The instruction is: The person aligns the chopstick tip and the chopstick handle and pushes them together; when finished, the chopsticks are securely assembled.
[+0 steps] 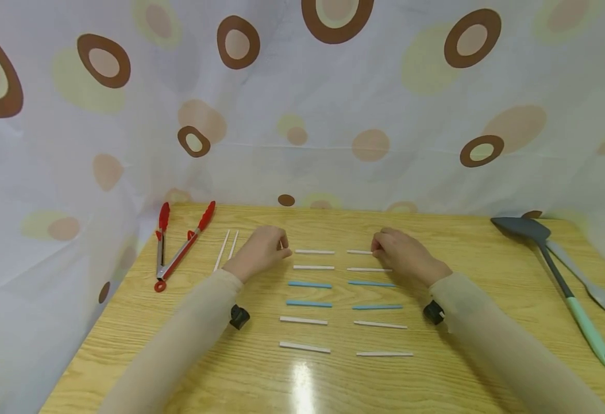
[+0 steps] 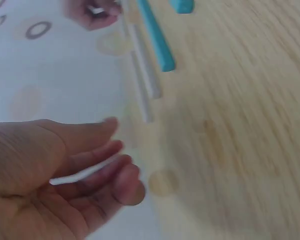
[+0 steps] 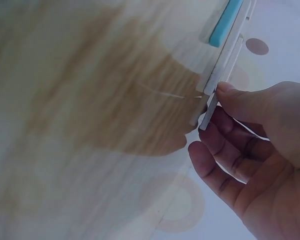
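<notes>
Two columns of slim white and blue sticks lie across the wooden table, one column near each hand. My left hand (image 1: 262, 250) hovers by the left end of the farthest white stick (image 1: 315, 252) in the left column. In the left wrist view its fingers (image 2: 125, 182) are loosely bent and apart from the sticks. A pale strip shows between them; I cannot tell what it is. My right hand (image 1: 404, 253) pinches the right end of the farthest white stick (image 3: 210, 113) in the right column between thumb and fingers. Blue sticks (image 1: 309, 284) lie mid-column.
Red-tipped tongs (image 1: 170, 259) lie spread at the left, beside two white sticks (image 1: 222, 250). At the right are a dark turner with a green handle (image 1: 584, 328) and a grey spoon-like utensil (image 1: 584, 279). A patterned curtain (image 1: 302, 172) hangs behind the table (image 1: 462, 230).
</notes>
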`<action>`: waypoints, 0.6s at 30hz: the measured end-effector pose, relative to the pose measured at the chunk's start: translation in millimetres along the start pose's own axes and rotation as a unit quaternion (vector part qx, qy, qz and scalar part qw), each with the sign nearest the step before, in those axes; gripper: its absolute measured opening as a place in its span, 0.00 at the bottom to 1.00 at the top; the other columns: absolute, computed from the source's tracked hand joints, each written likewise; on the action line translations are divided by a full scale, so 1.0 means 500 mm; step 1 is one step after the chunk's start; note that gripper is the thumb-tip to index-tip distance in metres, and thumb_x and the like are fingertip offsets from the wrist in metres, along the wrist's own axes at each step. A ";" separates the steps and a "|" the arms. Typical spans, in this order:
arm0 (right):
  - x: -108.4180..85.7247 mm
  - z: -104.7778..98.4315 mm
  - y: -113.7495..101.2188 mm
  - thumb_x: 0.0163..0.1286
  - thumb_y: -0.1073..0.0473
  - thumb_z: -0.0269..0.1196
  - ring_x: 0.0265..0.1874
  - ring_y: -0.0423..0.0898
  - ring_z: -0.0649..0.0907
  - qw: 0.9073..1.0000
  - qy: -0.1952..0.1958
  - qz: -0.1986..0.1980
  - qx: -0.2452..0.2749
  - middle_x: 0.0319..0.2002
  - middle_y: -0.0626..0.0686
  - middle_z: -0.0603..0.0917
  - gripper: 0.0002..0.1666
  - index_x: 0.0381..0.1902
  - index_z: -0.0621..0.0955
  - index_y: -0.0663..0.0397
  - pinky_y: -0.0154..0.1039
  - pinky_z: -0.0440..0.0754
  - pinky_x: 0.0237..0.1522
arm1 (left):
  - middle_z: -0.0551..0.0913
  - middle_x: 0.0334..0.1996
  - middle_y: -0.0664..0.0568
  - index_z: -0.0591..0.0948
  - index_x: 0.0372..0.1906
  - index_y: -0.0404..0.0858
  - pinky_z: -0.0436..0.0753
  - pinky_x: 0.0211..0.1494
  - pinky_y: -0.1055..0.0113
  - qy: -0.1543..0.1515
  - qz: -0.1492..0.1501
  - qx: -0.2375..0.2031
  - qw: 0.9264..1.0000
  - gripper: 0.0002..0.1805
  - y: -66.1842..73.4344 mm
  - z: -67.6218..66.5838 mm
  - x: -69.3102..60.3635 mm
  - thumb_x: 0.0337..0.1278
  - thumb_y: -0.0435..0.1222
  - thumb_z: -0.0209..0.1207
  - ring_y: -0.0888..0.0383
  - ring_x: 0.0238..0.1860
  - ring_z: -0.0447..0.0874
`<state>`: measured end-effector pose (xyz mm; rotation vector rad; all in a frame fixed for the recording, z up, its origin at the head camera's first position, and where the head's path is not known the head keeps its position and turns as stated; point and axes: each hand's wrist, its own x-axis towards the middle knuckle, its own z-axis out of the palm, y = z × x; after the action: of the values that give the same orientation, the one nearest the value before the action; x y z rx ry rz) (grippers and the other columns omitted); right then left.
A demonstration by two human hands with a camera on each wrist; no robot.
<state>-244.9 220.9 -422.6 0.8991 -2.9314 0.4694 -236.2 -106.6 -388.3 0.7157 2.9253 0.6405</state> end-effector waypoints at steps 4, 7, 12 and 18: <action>0.000 0.000 -0.001 0.70 0.65 0.65 0.30 0.45 0.76 1.000 0.000 0.001 -0.002 0.32 0.47 0.76 0.04 0.34 0.80 0.54 0.43 0.77 0.33 | 0.80 0.33 0.49 0.84 0.39 0.34 0.78 0.41 0.62 -0.005 0.030 -0.005 1.000 0.09 0.002 0.029 0.043 0.60 0.36 0.68 0.55 0.36 0.76; 0.001 -0.001 -0.002 0.70 0.65 0.65 0.30 0.45 0.76 1.000 -0.003 0.002 -0.004 0.32 0.47 0.76 0.03 0.35 0.80 0.54 0.43 0.77 0.34 | 0.80 0.34 0.50 0.84 0.40 0.35 0.77 0.42 0.62 -0.021 0.037 -0.009 0.999 0.10 0.002 0.045 0.064 0.60 0.37 0.68 0.55 0.37 0.76; 0.002 -0.002 -0.001 0.69 0.64 0.65 0.31 0.45 0.77 1.000 -0.006 0.004 -0.010 0.32 0.47 0.77 0.03 0.35 0.81 0.53 0.44 0.78 0.34 | 0.79 0.33 0.53 0.84 0.38 0.37 0.77 0.39 0.65 -0.041 0.053 0.003 0.998 0.08 0.001 0.066 0.082 0.61 0.38 0.67 0.57 0.35 0.75; 0.000 -0.001 -0.002 0.69 0.65 0.66 0.31 0.46 0.78 1.000 0.001 -0.001 -0.015 0.32 0.48 0.78 0.03 0.35 0.81 0.54 0.44 0.79 0.34 | 0.79 0.33 0.53 0.84 0.36 0.39 0.77 0.40 0.66 -0.037 0.059 0.041 0.997 0.03 0.006 0.074 0.083 0.65 0.35 0.63 0.58 0.36 0.77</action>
<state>-244.7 220.3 -422.0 0.8972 -2.9274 0.4245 -266.1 -71.3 -419.2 0.9062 2.8730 0.4951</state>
